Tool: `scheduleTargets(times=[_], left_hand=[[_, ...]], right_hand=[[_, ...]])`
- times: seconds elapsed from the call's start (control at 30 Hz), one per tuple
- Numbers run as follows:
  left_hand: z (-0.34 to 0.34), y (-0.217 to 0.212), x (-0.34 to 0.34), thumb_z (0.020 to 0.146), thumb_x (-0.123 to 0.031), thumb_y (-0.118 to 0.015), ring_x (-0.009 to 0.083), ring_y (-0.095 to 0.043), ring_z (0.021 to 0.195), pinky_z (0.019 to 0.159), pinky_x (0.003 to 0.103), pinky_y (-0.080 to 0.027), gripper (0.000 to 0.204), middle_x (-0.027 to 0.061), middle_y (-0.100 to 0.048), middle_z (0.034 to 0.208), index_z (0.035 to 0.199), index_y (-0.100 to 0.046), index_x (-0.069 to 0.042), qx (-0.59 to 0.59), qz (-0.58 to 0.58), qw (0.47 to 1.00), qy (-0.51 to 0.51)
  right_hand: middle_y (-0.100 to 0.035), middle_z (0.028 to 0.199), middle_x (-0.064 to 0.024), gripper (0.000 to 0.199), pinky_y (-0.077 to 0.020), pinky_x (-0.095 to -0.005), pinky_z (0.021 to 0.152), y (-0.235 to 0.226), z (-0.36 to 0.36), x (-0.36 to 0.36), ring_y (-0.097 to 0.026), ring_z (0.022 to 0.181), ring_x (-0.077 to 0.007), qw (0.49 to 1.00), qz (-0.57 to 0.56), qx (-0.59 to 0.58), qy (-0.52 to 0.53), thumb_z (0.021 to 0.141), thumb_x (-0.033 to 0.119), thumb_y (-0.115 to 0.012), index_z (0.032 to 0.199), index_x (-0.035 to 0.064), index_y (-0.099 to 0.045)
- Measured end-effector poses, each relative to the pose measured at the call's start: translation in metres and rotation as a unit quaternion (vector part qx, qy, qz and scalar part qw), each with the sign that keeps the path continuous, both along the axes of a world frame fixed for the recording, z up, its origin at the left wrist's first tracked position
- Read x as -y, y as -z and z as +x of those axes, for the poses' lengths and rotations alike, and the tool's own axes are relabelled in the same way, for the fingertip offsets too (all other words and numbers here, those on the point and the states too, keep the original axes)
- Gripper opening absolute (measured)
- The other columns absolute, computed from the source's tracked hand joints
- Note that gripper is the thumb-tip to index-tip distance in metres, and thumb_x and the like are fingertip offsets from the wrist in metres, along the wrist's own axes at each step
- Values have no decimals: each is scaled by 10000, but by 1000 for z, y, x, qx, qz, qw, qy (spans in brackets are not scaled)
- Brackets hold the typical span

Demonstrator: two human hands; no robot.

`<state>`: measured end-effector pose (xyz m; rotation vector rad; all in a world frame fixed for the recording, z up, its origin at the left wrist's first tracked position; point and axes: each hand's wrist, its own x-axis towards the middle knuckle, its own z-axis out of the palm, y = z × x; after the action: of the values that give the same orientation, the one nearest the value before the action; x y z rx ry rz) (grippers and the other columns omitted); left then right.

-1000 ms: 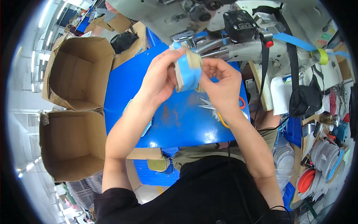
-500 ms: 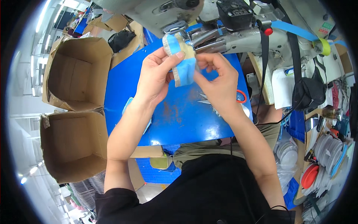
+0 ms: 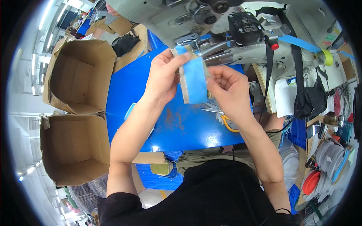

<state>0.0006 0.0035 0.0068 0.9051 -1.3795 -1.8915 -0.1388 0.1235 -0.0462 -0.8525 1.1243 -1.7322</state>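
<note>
A folded blue fabric piece with a beige edge [image 3: 193,80] is held upright between both hands, above the blue table [image 3: 132,86]. My left hand [image 3: 163,77] pinches its top left corner, close to the sewing machine's needle area [image 3: 205,49]. My right hand [image 3: 228,90] grips its right edge. Scissors with yellow handles [image 3: 222,116] lie on the table just under my right hand.
A grey industrial sewing machine [image 3: 181,15] stands at the back of the table. Two open cardboard boxes [image 3: 77,75] [image 3: 69,148] sit to the left. A blue strap [image 3: 301,43], a black bag [image 3: 311,101] and stacked discs [image 3: 332,158] crowd the right side.
Both hands have brought the blue fabric piece up and closer to the sewing machine's needle area, and the piece now stands more upright.
</note>
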Motion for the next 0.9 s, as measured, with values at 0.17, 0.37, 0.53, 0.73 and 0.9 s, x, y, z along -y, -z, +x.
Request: scheduleTargets(times=[0.17,0.37,0.53,0.73,0.9], left_hand=[[-3,-13,-26,986,-197,-672,126,-714,876,774,285,-594,262,74,-732,1034,1170,-647,-12,15,42,999,-15],[3,-13,-28,1013,-219,-639,158,-721,971,859,335,-601,279,95,-732,1098,1198,-643,-10,2,119,993,-14],[3,-14,-31,999,-200,-653,196,-725,994,908,377,-594,284,110,-734,1110,1204,-642,-2,-37,216,975,-20],[5,-7,-21,952,-182,-701,182,-734,918,822,354,-608,256,98,-737,1066,1143,-645,-21,-13,186,982,-26],[0,-9,-24,956,-167,-687,168,-728,864,753,335,-618,222,77,-719,993,1120,-639,-24,-15,151,988,-28]], right_hand=[[-728,857,-57,222,-532,-239,647,-2,-10,1,-651,720,-77,1000,11,-13,-8,885,51,-750,1082,-46,-715],[-732,849,-69,295,-543,-271,656,7,-8,-6,-667,726,-108,1000,-13,-18,-9,832,84,-772,1105,-18,-728],[-732,848,-55,286,-531,-267,648,12,-9,-10,-664,732,-104,998,-15,-58,-11,831,83,-773,1102,0,-735],[-711,840,-28,209,-495,-232,661,11,-1,-14,-630,740,-61,1000,-5,2,-24,868,24,-754,1069,-26,-727],[-712,862,-26,214,-490,-219,675,14,2,-16,-625,738,-63,999,-9,23,-26,873,-13,-745,1082,-44,-712]])
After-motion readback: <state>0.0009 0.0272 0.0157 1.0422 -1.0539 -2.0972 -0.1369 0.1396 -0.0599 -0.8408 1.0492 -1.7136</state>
